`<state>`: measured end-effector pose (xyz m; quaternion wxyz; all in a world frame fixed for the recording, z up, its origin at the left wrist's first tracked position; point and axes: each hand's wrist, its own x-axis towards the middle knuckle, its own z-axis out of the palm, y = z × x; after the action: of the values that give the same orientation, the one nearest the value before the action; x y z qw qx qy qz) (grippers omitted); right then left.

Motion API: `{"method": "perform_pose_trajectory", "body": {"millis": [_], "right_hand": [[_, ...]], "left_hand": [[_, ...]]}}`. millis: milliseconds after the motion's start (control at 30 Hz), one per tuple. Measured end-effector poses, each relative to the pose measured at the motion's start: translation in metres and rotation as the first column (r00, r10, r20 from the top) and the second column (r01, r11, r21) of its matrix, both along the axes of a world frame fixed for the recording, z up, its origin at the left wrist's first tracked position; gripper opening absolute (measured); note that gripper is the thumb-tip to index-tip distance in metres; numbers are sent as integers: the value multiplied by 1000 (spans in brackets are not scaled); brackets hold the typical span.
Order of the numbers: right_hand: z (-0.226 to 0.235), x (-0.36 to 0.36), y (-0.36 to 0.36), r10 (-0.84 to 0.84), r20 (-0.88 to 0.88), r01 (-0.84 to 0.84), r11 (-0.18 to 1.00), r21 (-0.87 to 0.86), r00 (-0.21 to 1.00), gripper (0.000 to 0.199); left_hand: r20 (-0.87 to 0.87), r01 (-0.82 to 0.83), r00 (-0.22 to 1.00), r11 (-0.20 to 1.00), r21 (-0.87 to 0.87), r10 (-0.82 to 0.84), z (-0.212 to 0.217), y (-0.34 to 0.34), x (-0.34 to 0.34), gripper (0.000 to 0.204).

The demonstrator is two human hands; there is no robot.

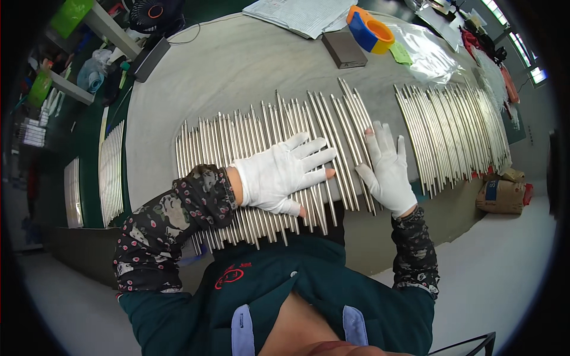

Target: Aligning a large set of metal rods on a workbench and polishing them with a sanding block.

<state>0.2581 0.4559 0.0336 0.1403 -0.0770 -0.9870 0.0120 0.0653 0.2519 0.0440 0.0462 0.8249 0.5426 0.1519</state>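
Observation:
A broad row of slim, shiny metal rods [221,139] lies side by side on the pale cloth-like table cover, their ends uneven. My left hand [276,175], in a white glove with some bare fingertips, rests palm down across these rods with its fingers spread. Just right of it, a few rods [350,139] lie slightly apart from the row. My right hand [389,172], gloved the same way, is at the outer edge of those rods, fingers stretched away from me and thumb toward them. Whether its thumb touches a rod is hard to tell. Farther right is another row of rods [451,136].
Two smaller bundles of rods [111,172] lie at the left. Along the back are a dark block-shaped box [344,50], an orange and blue ring-shaped holder [371,29], paper sheets [300,15], clear plastic film [424,53] and a black fan [155,12]. A brown sack [502,197] stands right.

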Motion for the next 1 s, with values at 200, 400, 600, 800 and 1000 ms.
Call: {"method": "perform_pose_trajectory", "body": {"millis": [200,400,600,800,1000], "right_hand": [[8,-2,-1,246,65,-225,946,-232,967,65],[9,14,16,21,-20,-27,920,-390,1000,57],[4,12,-8,108,-8,-107,977,-184,994,68],[21,9,-24,333,-62,-330,858,-393,941,67],[33,70,-3,-293,-55,-14,142,-990,955,24]], "left_hand": [[-49,9,999,1000,-28,-10,2,35,8,86],[-118,14,993,1000,26,-10,-8,76,28,79],[-95,150,983,986,-74,-157,3,53,-9,74],[47,-310,951,945,103,307,6,88,-77,62],[-29,-369,929,921,-128,368,-16,118,-80,65]]}}
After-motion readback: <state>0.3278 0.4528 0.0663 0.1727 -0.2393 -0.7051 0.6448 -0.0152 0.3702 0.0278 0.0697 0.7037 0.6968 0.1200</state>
